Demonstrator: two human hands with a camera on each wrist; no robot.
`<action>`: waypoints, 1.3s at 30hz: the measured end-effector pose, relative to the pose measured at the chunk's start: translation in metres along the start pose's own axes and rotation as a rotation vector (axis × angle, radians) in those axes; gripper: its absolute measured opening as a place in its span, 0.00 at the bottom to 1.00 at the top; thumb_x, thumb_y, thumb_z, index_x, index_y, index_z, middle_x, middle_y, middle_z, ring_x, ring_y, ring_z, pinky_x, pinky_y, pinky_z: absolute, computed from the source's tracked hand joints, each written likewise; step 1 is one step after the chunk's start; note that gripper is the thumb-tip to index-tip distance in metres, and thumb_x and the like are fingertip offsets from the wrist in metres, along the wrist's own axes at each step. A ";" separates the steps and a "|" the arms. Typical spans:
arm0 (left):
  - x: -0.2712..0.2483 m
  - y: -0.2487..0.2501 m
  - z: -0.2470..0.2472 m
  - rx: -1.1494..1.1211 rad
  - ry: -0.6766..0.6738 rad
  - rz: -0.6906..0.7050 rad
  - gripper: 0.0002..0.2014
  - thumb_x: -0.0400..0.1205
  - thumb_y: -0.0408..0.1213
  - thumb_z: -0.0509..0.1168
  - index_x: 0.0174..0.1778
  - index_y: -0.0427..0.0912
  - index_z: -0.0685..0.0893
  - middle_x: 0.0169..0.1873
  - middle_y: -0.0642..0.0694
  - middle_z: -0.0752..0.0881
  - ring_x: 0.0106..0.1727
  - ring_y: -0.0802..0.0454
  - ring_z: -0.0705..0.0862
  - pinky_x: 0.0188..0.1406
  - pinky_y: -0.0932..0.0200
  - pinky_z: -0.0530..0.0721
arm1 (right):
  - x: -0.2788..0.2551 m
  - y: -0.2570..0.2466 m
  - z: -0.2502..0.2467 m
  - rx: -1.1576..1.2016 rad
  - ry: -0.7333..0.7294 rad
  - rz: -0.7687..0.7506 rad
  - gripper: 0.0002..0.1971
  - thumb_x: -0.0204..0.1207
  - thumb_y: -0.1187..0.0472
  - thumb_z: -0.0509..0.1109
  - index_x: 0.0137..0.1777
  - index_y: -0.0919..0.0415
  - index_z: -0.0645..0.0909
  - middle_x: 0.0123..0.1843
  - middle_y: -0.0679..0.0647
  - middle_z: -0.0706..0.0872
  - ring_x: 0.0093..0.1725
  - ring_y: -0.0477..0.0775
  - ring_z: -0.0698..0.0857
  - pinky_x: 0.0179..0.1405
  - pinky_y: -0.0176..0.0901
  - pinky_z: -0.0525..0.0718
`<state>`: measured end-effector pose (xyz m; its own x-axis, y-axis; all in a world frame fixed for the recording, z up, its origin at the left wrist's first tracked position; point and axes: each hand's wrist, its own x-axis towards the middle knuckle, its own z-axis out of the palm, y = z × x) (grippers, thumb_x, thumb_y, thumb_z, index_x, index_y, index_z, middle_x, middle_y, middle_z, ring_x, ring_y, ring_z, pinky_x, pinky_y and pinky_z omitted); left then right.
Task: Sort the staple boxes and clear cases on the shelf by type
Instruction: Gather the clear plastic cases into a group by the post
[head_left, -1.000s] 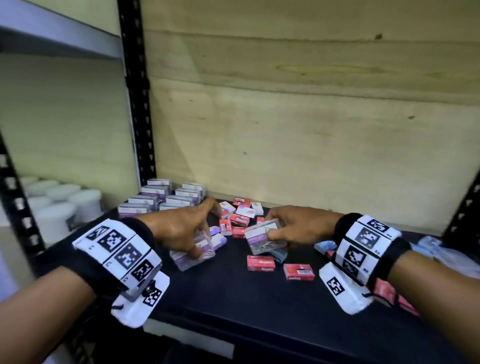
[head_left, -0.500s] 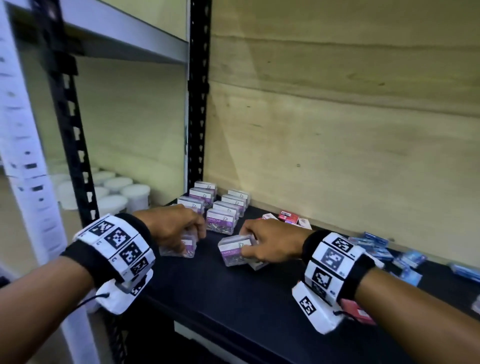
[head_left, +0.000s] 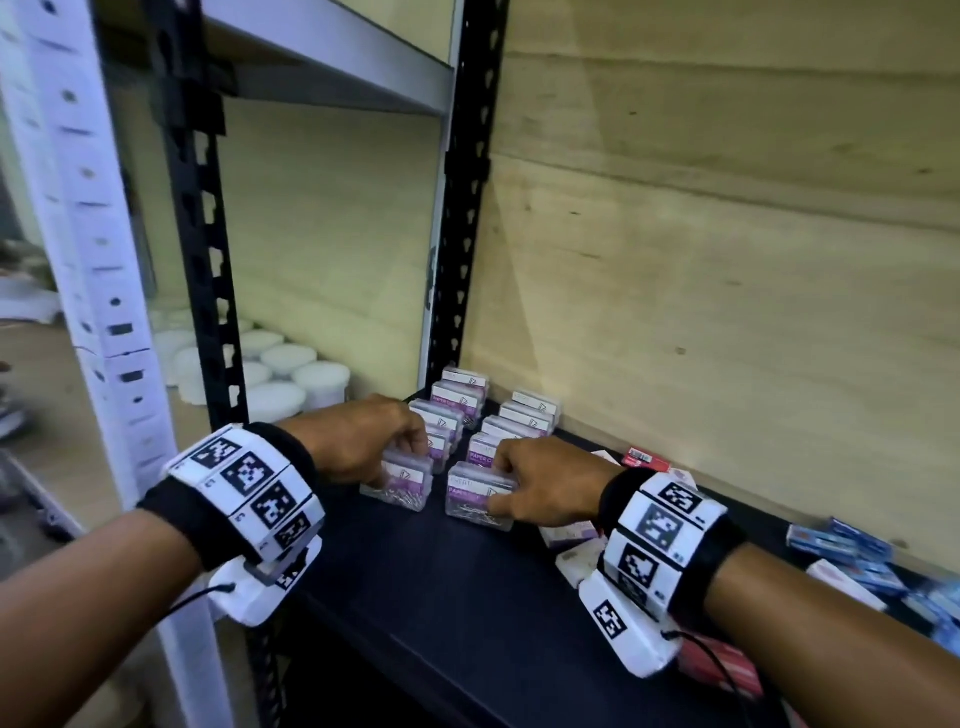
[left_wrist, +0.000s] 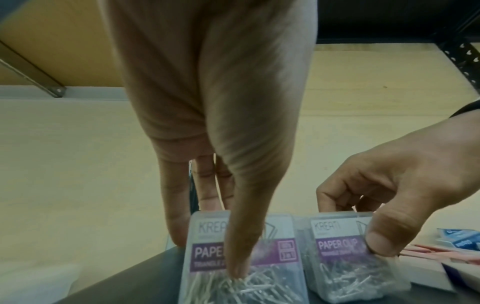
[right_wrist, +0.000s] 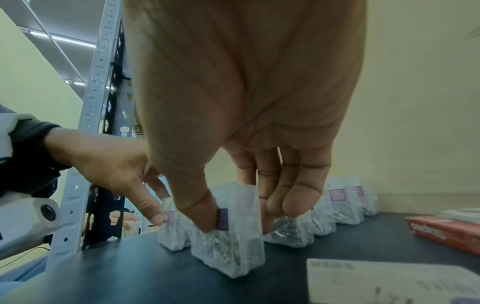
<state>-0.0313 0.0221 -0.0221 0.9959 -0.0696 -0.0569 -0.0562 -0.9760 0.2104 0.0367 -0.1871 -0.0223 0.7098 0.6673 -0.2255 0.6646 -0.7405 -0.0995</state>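
Two rows of clear paper-clip cases (head_left: 524, 418) with purple labels stand at the back left of the black shelf (head_left: 467, 597). My left hand (head_left: 363, 441) pinches a clear case (head_left: 399, 480) (left_wrist: 241, 259) standing on the shelf at the front of the left row. My right hand (head_left: 545, 483) pinches another clear case (head_left: 475, 496) (right_wrist: 228, 232) at the front of the right row, thumb on its front face. Red staple boxes (head_left: 647, 457) and blue ones (head_left: 841, 540) lie to the right.
A black slotted upright (head_left: 205, 249) and a white post (head_left: 93, 260) stand at the shelf's left. White lidded jars (head_left: 291, 374) fill the neighbouring bay. A plywood wall (head_left: 701, 260) backs the shelf. A white box (right_wrist: 389, 281) lies near my right wrist.
Both hands carried a clear case each from the mixed pile leftwards and set them down upright at the front of the two rows. The head view swung left with them.
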 end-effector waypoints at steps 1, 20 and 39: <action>0.001 -0.001 0.000 0.006 0.008 0.001 0.20 0.75 0.33 0.76 0.62 0.50 0.82 0.54 0.56 0.79 0.57 0.57 0.78 0.58 0.61 0.80 | 0.002 0.000 0.001 -0.002 0.001 0.002 0.22 0.79 0.42 0.69 0.67 0.54 0.75 0.57 0.51 0.81 0.54 0.53 0.80 0.51 0.45 0.79; 0.008 -0.008 0.005 0.175 0.184 0.041 0.24 0.75 0.41 0.76 0.66 0.57 0.78 0.64 0.57 0.75 0.65 0.58 0.73 0.56 0.62 0.76 | 0.003 0.009 -0.003 0.059 0.052 -0.024 0.23 0.76 0.39 0.72 0.64 0.53 0.78 0.57 0.49 0.85 0.55 0.51 0.83 0.56 0.47 0.83; 0.061 0.189 0.021 0.151 0.047 0.409 0.18 0.77 0.57 0.69 0.60 0.57 0.81 0.49 0.62 0.81 0.47 0.61 0.78 0.51 0.60 0.81 | -0.162 0.170 -0.016 0.034 0.045 0.337 0.22 0.76 0.40 0.72 0.64 0.51 0.80 0.59 0.48 0.85 0.55 0.52 0.84 0.58 0.47 0.83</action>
<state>0.0178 -0.1712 -0.0058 0.8915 -0.4506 0.0463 -0.4528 -0.8895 0.0610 0.0380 -0.4200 0.0125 0.8982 0.3872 -0.2082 0.3836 -0.9216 -0.0587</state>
